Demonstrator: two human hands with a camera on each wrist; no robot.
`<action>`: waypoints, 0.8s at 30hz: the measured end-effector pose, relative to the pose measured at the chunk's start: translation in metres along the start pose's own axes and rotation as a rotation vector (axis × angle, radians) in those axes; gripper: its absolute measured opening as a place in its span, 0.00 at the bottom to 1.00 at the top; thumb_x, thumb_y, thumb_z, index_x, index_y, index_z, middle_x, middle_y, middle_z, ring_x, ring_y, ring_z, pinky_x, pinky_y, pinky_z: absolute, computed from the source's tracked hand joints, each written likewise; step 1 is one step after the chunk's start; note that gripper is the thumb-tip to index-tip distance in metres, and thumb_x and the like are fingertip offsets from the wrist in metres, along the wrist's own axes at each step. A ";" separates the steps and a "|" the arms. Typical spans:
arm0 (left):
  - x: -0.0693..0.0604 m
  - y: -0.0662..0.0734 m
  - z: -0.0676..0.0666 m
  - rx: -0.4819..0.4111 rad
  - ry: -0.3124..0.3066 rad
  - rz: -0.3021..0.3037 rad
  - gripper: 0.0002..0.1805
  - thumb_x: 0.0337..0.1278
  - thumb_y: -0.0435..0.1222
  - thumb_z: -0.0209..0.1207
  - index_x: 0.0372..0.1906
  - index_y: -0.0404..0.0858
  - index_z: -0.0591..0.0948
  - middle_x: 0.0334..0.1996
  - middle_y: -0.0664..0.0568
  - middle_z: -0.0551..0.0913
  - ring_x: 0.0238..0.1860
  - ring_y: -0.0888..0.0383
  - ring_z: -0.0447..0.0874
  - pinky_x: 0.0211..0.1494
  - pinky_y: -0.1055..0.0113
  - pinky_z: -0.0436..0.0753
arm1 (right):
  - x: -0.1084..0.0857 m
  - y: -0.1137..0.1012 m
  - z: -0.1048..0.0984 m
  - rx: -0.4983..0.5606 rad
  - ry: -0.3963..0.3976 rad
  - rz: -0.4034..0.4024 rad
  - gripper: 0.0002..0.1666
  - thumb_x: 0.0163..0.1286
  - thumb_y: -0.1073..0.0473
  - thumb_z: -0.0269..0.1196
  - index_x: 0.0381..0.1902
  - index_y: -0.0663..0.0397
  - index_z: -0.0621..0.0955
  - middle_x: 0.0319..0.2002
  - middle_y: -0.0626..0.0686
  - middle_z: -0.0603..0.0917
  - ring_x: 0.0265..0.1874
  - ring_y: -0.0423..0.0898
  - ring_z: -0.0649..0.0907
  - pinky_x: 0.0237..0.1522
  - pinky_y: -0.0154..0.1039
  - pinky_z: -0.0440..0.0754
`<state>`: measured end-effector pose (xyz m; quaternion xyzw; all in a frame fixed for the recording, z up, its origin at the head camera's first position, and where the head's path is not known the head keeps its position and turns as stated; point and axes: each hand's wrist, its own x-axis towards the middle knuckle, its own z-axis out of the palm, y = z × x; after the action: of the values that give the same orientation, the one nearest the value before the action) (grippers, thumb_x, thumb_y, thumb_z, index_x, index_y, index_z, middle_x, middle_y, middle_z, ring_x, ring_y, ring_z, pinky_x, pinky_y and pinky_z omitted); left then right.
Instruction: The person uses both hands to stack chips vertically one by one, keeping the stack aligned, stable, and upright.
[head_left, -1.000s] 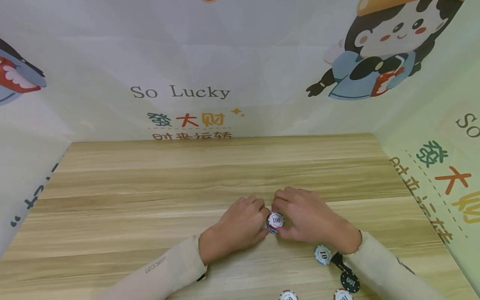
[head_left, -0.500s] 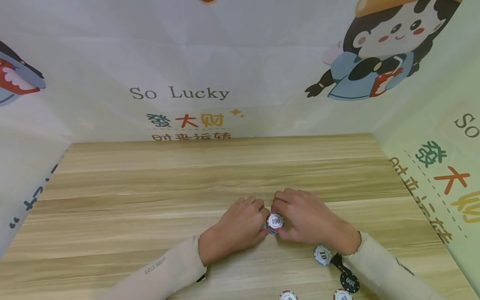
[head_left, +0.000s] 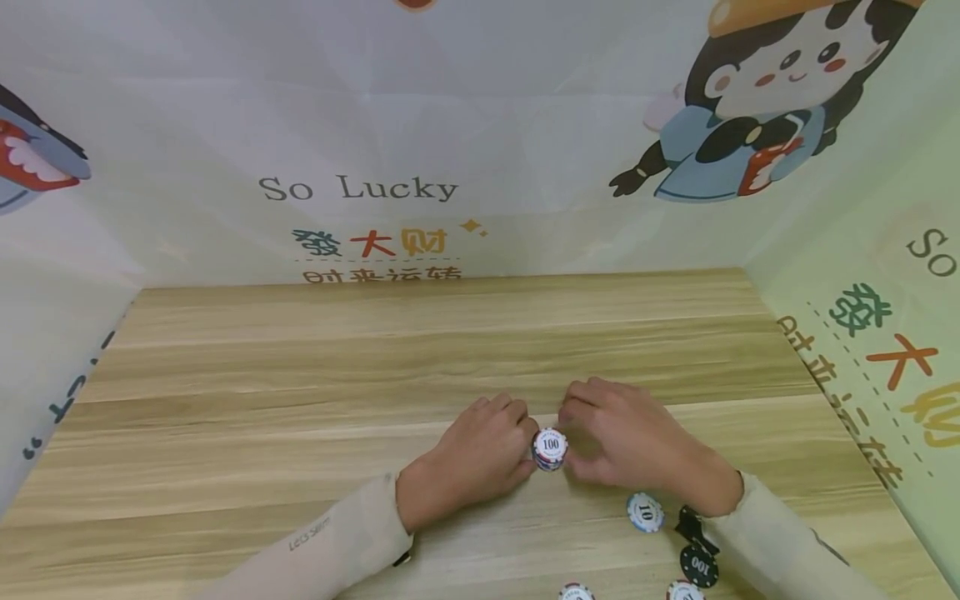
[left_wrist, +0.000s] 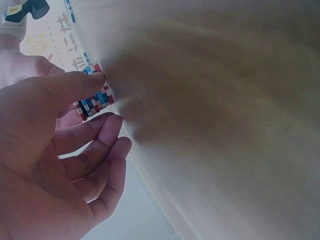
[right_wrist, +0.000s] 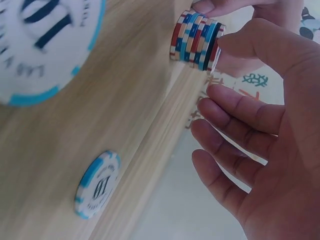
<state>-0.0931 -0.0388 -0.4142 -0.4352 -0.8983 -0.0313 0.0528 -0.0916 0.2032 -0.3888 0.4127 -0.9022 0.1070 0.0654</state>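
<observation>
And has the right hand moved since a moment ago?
Yes: the right hand has shifted rightward, judged against the blue-edged chip lying on the table in the head view.

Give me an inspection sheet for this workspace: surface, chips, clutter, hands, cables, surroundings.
Surface: wood-grain tabletop, striped.
Chips: upright chip stack, white 100 chip on top.
Clutter: blue-edged 10 chip, black 100 chip, two cropped chips; unidentified black item by the right sleeve.
Left hand: at the stack's left side; grip unclear.
Right hand: fingers off the stack, thumb close; contact unclear.
Cables: nothing seen.
Surroundings: printed backdrop on three sides, "So Lucky" lettering, cartoon figure.
</observation>
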 end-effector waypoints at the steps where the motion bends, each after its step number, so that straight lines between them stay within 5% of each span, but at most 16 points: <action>1: 0.000 0.000 0.000 0.001 -0.002 -0.001 0.19 0.68 0.50 0.73 0.47 0.38 0.90 0.44 0.50 0.87 0.45 0.53 0.81 0.44 0.62 0.81 | -0.002 0.001 -0.001 -0.001 -0.001 0.008 0.20 0.59 0.50 0.78 0.45 0.53 0.89 0.45 0.47 0.86 0.42 0.45 0.85 0.44 0.43 0.88; 11: 0.000 0.001 0.000 0.007 -0.020 -0.006 0.20 0.70 0.51 0.72 0.50 0.37 0.91 0.48 0.48 0.88 0.49 0.52 0.83 0.50 0.59 0.83 | -0.024 0.015 -0.013 -0.037 -0.005 0.105 0.22 0.57 0.49 0.80 0.46 0.53 0.90 0.45 0.47 0.87 0.42 0.46 0.86 0.42 0.44 0.88; 24: -0.001 0.001 0.002 0.020 0.008 0.008 0.18 0.69 0.49 0.71 0.46 0.38 0.90 0.44 0.49 0.87 0.45 0.52 0.82 0.45 0.60 0.82 | -0.050 0.031 -0.016 -0.064 -0.031 0.179 0.19 0.57 0.50 0.79 0.44 0.50 0.90 0.45 0.49 0.88 0.42 0.49 0.88 0.42 0.50 0.90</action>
<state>-0.0920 -0.0389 -0.4161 -0.4379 -0.8966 -0.0239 0.0610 -0.0820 0.2635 -0.3884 0.3295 -0.9394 0.0772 0.0549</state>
